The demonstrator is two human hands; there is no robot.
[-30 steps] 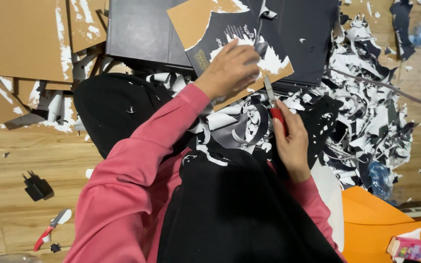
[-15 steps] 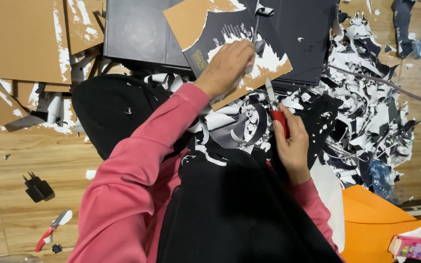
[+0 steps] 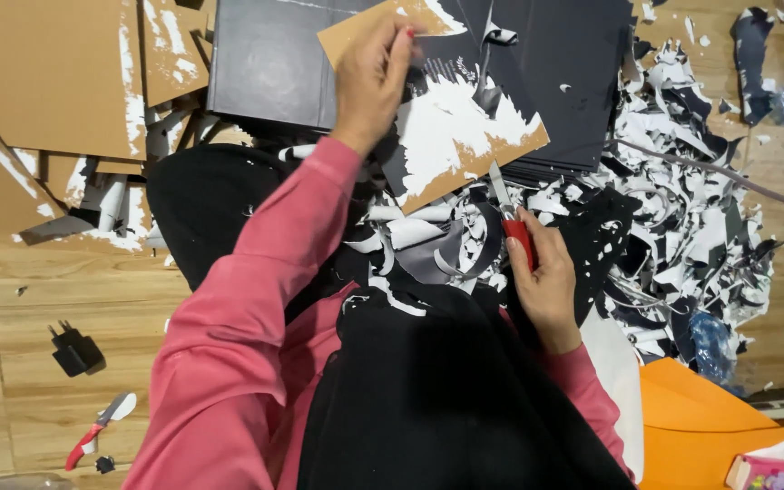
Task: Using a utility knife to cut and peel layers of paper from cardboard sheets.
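Wood floor (image 3: 65, 299), light brown planks. Brown cardboard sheets (image 3: 47, 73) lie top left. Big pile of black and white paper scraps (image 3: 682, 236) on right. Orange thing (image 3: 700, 426) bottom right. Soft, even light.

A wooden floor (image 3: 65, 308) is seen. Cardboard sheets (image 3: 47, 73) are spread at ten o'clock, paper scraps (image 3: 682, 227) at three, a black plug (image 3: 70, 349) and a red-handled knife (image 3: 97, 428) at eight.

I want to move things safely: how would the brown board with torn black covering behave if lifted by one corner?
The brown board probably stays stiff: held at one end by the left hand, it shows no sag. It seems light. Loose covering may flake off.
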